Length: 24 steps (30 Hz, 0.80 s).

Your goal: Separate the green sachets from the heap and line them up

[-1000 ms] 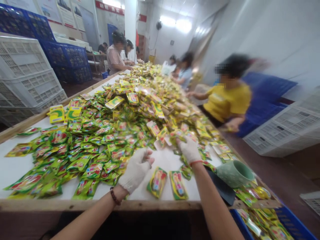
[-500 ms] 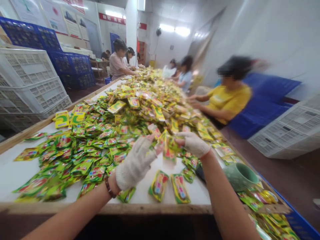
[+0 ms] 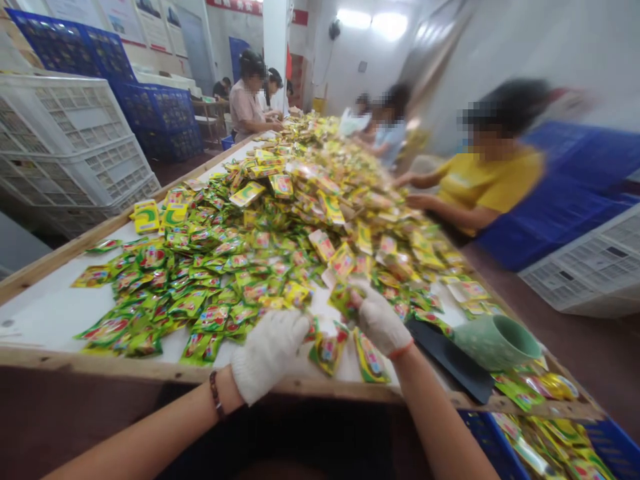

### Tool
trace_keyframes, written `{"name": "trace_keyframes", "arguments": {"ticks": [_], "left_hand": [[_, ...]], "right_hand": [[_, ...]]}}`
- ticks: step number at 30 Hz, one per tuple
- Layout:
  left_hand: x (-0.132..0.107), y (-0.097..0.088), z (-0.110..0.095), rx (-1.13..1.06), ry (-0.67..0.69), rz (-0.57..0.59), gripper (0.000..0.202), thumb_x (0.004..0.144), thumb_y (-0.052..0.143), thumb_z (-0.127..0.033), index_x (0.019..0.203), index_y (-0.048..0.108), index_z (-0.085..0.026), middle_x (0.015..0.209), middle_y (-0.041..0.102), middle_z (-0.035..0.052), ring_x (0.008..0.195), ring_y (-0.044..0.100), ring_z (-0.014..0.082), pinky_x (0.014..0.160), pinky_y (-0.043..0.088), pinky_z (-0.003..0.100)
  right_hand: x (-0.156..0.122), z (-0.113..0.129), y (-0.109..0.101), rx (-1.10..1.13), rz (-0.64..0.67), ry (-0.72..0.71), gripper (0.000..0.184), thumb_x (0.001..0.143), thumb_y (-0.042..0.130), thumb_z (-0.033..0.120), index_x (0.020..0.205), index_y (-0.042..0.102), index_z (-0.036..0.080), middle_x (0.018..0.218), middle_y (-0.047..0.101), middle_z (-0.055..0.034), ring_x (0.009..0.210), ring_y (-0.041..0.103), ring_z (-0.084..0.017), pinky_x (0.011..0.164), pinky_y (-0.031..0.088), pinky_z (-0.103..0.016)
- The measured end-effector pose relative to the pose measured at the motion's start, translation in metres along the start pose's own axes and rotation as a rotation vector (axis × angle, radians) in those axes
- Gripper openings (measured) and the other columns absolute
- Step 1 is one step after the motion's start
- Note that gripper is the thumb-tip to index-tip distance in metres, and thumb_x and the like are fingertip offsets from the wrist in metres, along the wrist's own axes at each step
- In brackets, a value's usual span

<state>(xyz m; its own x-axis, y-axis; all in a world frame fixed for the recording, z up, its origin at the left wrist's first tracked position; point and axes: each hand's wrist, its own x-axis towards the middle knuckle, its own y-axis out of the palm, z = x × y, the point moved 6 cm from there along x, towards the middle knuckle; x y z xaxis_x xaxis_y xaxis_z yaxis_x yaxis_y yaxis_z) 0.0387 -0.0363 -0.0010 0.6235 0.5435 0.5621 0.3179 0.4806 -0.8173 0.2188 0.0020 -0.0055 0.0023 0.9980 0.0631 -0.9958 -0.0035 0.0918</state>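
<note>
My right hand point(image 3: 383, 321), in a white knit glove with bare fingertips, is closed on a small green-and-yellow packet point(image 3: 344, 299), blurred by motion. My left hand point(image 3: 270, 350), gloved too, has its fingers curled together low over the white tabletop point(image 3: 45, 320). A bit of red and green shows at its fingertips, but what they pinch is hidden. Just right of those fingers lies a printed packet point(image 3: 327, 353), and another packet point(image 3: 369, 359) lies beneath my right wrist. A large heap of green packets point(image 3: 195, 273) spreads beyond my left hand.
Yellow packs point(image 3: 325, 193) are piled farther up the table. At right stand a green cup lying sideways point(image 3: 480, 343) and a dark flat object point(image 3: 450, 357). A blue crate point(image 3: 485, 433) with packets sits below the edge. A person in yellow point(image 3: 480, 180) works at the right side.
My left hand has gone from spread fingers to curled ones and come down nearer the front edge. My right hand still holds a packet, now lower. The view has shifted slightly.
</note>
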Motion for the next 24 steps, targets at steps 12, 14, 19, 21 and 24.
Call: {"name": "trace_keyframes", "arguments": {"ticks": [12, 14, 19, 21, 24], "left_hand": [[-0.01, 0.01, 0.021, -0.148, -0.274, 0.11, 0.053, 0.068, 0.072, -0.039, 0.11, 0.053, -0.015, 0.105, 0.059, 0.0113, 0.098, 0.056, 0.0281, 0.089, 0.047, 0.042], [-0.007, 0.009, 0.016, -0.136, -0.21, 0.148, 0.049, 0.067, 0.072, -0.035, 0.109, 0.053, -0.016, 0.105, 0.06, 0.011, 0.098, 0.057, 0.0289, 0.09, 0.046, 0.044], [0.001, 0.01, 0.0, -0.164, 0.074, 0.28, 0.03, 0.07, 0.065, -0.022, 0.098, 0.055, -0.019, 0.106, 0.061, 0.0097, 0.095, 0.058, 0.0275, 0.083, 0.047, 0.043], [0.002, 0.01, -0.001, -0.175, 0.05, 0.257, 0.029, 0.071, 0.063, -0.023, 0.099, 0.055, -0.019, 0.104, 0.061, 0.0095, 0.094, 0.058, 0.0274, 0.082, 0.047, 0.042], [0.001, 0.011, 0.005, -0.196, -0.139, 0.139, 0.037, 0.071, 0.063, -0.024, 0.106, 0.054, -0.017, 0.105, 0.061, 0.0106, 0.096, 0.057, 0.0272, 0.084, 0.048, 0.041]], "right_hand": [[-0.044, -0.01, 0.022, -0.416, -0.003, -0.004, 0.03, 0.078, 0.059, 0.046, 0.086, 0.06, 0.017, 0.06, 0.053, 0.0031, 0.044, 0.043, -0.008, 0.04, 0.037, -0.02], [-0.043, -0.006, 0.024, -0.484, 0.091, 0.001, 0.024, 0.079, 0.059, 0.041, 0.08, 0.061, 0.016, 0.058, 0.051, 0.0039, 0.046, 0.042, -0.008, 0.042, 0.035, -0.02], [-0.036, 0.004, 0.024, -0.584, 0.214, -0.051, 0.015, 0.078, 0.059, 0.03, 0.074, 0.061, 0.016, 0.066, 0.055, 0.0022, 0.061, 0.048, -0.011, 0.057, 0.038, -0.022], [-0.034, 0.005, 0.027, -0.591, 0.171, -0.103, 0.014, 0.078, 0.058, 0.029, 0.077, 0.06, 0.016, 0.069, 0.057, 0.0012, 0.066, 0.05, -0.013, 0.06, 0.04, -0.024], [-0.037, 0.008, 0.033, -0.612, 0.014, -0.176, 0.016, 0.082, 0.053, 0.033, 0.08, 0.056, 0.017, 0.073, 0.059, -0.0009, 0.07, 0.054, -0.016, 0.064, 0.042, -0.027]]}}
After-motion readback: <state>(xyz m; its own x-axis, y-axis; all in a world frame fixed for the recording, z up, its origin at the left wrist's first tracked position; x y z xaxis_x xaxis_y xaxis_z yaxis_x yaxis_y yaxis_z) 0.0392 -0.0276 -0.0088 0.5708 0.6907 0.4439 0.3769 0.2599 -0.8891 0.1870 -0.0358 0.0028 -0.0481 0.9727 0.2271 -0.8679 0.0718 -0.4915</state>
